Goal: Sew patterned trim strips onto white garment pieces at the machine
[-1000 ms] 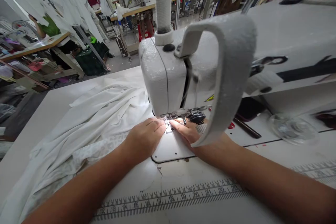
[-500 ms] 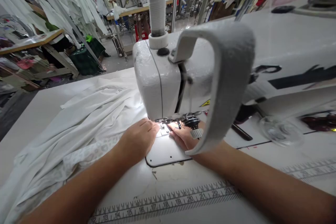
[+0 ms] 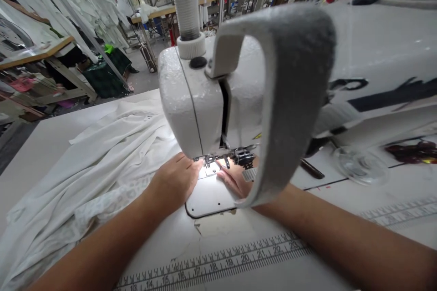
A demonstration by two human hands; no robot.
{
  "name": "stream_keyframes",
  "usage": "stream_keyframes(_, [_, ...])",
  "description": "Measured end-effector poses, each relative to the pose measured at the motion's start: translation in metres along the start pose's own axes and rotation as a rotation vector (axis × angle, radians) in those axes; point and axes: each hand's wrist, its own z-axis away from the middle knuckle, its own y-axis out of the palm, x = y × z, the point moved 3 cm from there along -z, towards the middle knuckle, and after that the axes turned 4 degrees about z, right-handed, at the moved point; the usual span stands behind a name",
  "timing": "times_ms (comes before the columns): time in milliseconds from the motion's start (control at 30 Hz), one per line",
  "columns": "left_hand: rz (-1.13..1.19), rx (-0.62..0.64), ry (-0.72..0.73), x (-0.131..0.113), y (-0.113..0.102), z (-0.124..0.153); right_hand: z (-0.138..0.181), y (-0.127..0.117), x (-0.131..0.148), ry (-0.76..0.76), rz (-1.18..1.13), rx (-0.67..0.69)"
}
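Observation:
A white sewing machine (image 3: 184,104) stands before me, its lamp lighting the needle plate (image 3: 211,170). My left hand (image 3: 175,179) is closed at the left of the presser foot (image 3: 210,161), fingers curled down on the edge of the white fabric (image 3: 116,145). On the other side of the foot is my right hand (image 3: 235,179), partly hidden behind the curved white guard (image 3: 290,100). Its thumb and fingers are pinched close to the plate; what lies between them is too small to make out. The fabric spreads in folds leftward, with a patterned part near my left forearm.
A printed ruler (image 3: 218,266) runs along the table's front. Right of the machine's head lie a dark rod-like tool (image 3: 312,169), a clear plastic bobbin-like disc (image 3: 360,166) and dark red glasses-like items (image 3: 413,152). Hanging white garments (image 3: 78,4) and other worktables (image 3: 41,52) stand behind.
The view has shifted slightly, so the machine head and guard appear larger and further left. Both hands stay beside the presser foot; the fabric lies nearly as before.

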Motion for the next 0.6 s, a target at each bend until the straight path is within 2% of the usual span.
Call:
stream_keyframes(233, [-0.027, -0.065, 0.028, 0.002, 0.0, 0.002, 0.002, 0.01, -0.002, 0.046, 0.077, -0.025])
stream_keyframes(433, [-0.029, -0.168, 0.103, -0.001, -0.005, -0.001, 0.0, 0.001, 0.002, 0.052, 0.092, -0.012])
stream_keyframes(600, [-0.104, -0.079, 0.055, -0.004, -0.021, 0.006, 0.011, -0.004, 0.011, 0.05, 0.102, -0.031])
